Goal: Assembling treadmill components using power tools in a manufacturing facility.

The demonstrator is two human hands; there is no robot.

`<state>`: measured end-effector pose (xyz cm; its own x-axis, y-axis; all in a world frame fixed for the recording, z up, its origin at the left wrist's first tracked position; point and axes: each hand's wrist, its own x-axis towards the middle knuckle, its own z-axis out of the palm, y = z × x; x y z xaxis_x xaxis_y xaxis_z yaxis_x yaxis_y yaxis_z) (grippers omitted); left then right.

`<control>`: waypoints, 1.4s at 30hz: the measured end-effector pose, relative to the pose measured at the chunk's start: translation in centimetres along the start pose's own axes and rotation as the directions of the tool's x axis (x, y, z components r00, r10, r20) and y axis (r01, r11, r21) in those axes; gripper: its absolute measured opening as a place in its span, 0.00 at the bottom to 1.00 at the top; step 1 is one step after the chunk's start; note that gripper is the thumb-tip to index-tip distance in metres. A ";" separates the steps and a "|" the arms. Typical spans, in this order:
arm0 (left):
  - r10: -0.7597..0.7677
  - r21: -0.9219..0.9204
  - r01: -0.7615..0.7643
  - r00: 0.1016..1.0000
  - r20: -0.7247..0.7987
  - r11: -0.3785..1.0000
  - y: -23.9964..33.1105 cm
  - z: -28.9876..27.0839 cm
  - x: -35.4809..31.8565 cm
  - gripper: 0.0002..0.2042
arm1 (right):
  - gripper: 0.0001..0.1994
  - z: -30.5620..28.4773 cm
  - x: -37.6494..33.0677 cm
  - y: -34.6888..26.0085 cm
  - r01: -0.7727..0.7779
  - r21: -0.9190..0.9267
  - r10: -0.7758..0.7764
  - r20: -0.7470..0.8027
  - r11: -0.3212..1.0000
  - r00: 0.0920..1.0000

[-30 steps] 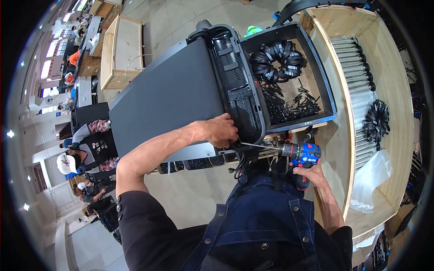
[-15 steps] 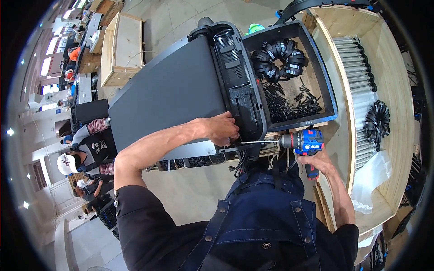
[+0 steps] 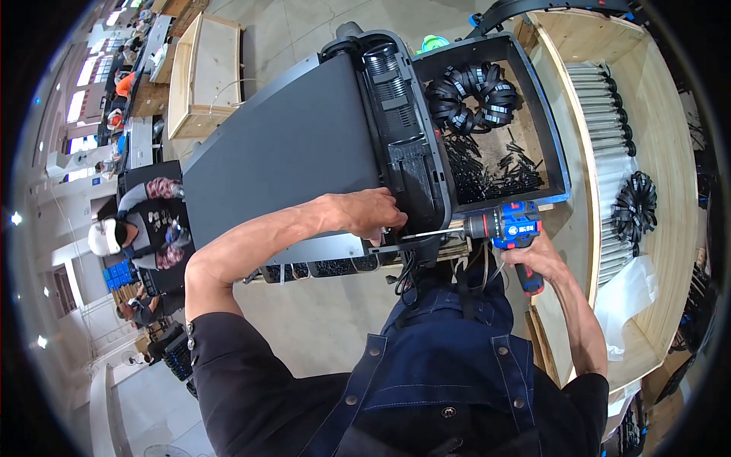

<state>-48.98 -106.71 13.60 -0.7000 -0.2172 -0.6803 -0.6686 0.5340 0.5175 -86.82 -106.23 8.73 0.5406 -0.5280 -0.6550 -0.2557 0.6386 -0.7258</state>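
Note:
My right hand (image 3: 538,257) grips a blue and black cordless drill (image 3: 512,225) by its handle. A long thin metal bit (image 3: 435,233) runs left from the drill's chuck to the near corner of a treadmill's black end frame (image 3: 440,171). At that same corner my left hand (image 3: 373,213) rests with curled fingers, close to the bit's tip. Whatever the fingers pinch is hidden under them. The wide dark treadmill belt (image 3: 282,145) stretches away to the left of the frame.
Right of the frame, a dark bin (image 3: 560,164) holds a ring of black straps (image 3: 474,99) and loose black screws (image 3: 472,171). Beyond it, a wooden crate (image 3: 670,289) holds metal rollers (image 3: 601,137). Another person (image 3: 141,232) stands past the belt's left end. Black cables (image 3: 407,282) hang near me.
The drill has moved slightly up and left, and its bit now slopes a little. My left hand has stayed about where it was. The person at left has brought an arm forward.

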 end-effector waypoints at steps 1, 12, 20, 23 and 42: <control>-0.008 -0.015 0.008 1.000 -0.009 1.000 0.0 0.1 -0.3 0.23 | 0.14 0.1 0.1 -0.2 0.001 -0.007 -0.001 0.009 1.000 1.000; -0.700 -0.723 0.077 0.339 -0.628 0.686 2.0 5.0 -7.7 0.25 | 0.16 0.2 0.7 0.2 -0.048 0.016 0.047 0.061 0.999 0.997; -0.623 -0.653 0.492 -0.255 -0.740 0.575 2.7 14.8 -3.2 0.22 | 0.18 -2.2 2.8 1.0 0.095 -0.077 -0.087 0.105 0.992 0.991; -0.644 -0.677 0.495 -0.270 -0.716 0.545 3.1 14.1 -2.9 0.21 | 0.25 -3.7 2.7 1.0 0.085 -0.214 -0.076 0.053 0.973 0.996; -0.657 -0.704 0.500 -0.308 -0.688 0.503 3.3 16.1 -4.0 0.21 | 0.22 -9.6 10.8 3.7 0.442 -0.366 -0.559 -0.684 0.819 0.469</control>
<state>-44.34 -90.96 9.65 0.4821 -0.8464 0.2262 -0.8636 -0.4156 0.2856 -89.64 -114.97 -3.05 -0.1516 -0.9874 -0.0459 -0.2637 0.0851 -0.9609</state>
